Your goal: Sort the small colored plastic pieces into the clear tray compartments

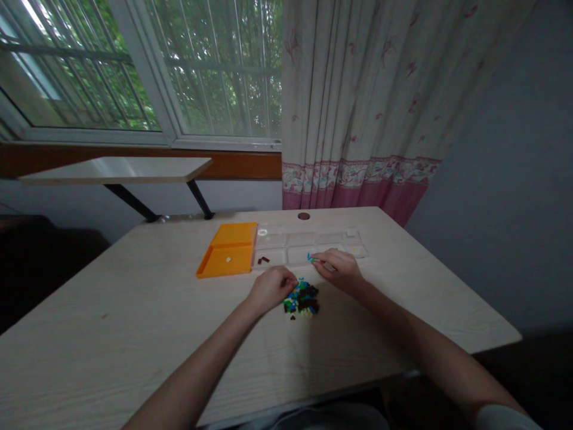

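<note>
A small heap of toy building bricks (pixel 304 298), mixed blue, green, dark brown and pale yellow, lies on the table. My left hand (pixel 272 288) is at its left edge, fingers curled together at the bricks; whatever they pinch is hidden. Beyond the heap, my right hand (pixel 339 269) reaches over the near edge of a clear compartment tray (pixel 298 255). Its fingertips pinch a tiny green brick (pixel 312 260). Right by it shows a blue brick (pixel 308 256); I cannot tell whether it is held or lies in the tray. Dark brown bricks (pixel 264 260) sit in a left front compartment.
An open orange case (pixel 224 263) with a small white piece (pixel 228 260) inside adjoins the tray's left end. At the back left, a raised shelf (pixel 120 170) stands on black legs. A round cable hole (pixel 304 216) is near the table's far edge, below the curtain (pixel 358 107).
</note>
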`<state>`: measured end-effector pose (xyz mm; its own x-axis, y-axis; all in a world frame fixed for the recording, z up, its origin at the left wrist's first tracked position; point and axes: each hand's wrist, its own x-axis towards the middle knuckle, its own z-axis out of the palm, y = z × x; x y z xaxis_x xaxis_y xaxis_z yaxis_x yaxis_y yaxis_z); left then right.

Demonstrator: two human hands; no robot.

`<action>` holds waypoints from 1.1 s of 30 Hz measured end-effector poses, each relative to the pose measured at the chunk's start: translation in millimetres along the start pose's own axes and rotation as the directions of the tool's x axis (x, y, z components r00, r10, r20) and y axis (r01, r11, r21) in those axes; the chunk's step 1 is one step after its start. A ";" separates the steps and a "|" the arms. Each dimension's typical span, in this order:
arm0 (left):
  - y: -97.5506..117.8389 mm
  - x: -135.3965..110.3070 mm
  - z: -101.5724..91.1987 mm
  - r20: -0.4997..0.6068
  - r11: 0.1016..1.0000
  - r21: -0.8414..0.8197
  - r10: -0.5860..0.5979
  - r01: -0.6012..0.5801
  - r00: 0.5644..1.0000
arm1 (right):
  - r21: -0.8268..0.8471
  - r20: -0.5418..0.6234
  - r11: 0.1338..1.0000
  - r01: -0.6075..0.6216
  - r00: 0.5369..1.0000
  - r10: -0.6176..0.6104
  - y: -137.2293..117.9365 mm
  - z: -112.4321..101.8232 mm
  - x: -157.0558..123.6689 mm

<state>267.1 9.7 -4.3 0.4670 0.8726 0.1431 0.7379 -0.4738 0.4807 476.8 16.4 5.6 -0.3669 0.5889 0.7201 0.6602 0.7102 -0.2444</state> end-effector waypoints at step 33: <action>-14.4 -1.7 -8.4 -0.008 0.994 0.086 0.072 -0.071 0.997 | -0.301 0.308 0.925 -0.230 0.895 0.323 84.0 -35.7 0.4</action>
<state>251.6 16.0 -4.2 0.5154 0.8370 0.1840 0.7419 -0.5433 0.3931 555.4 62.5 8.5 -0.3171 0.8750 0.3657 0.8926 0.4056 -0.1967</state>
